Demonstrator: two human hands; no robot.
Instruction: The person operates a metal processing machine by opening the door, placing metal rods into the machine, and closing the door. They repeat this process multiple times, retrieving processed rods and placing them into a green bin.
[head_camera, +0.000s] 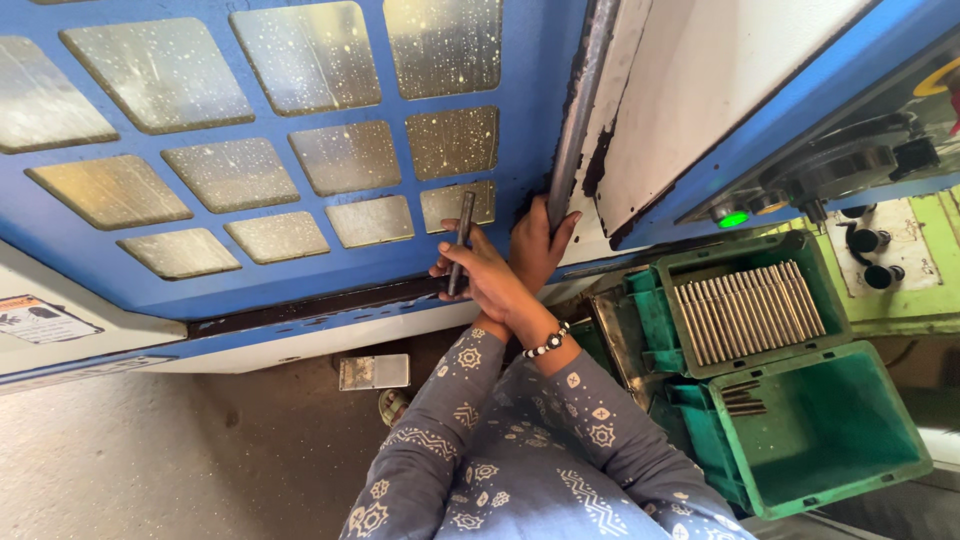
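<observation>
Head camera looks down on two crossed forearms in grey patterned sleeves: the hand wearing a black-and-white bead bracelet (482, 280) is closed around a slim dark metal rod (460, 243), held upright against the blue machine door with speckled window panes (300, 150). The other hand (540, 245) grips the door's long grey metal handle bar (580, 100). Just beside them, an upper green plastic crate (700, 262) holds a row of grey metal rods (748, 312), touching a lower green crate (905, 430).

Grey-blue sleeves (470, 420) printed with white geometric motifs, and a black-and-white beaded bracelet (547, 342) on one wrist
</observation>
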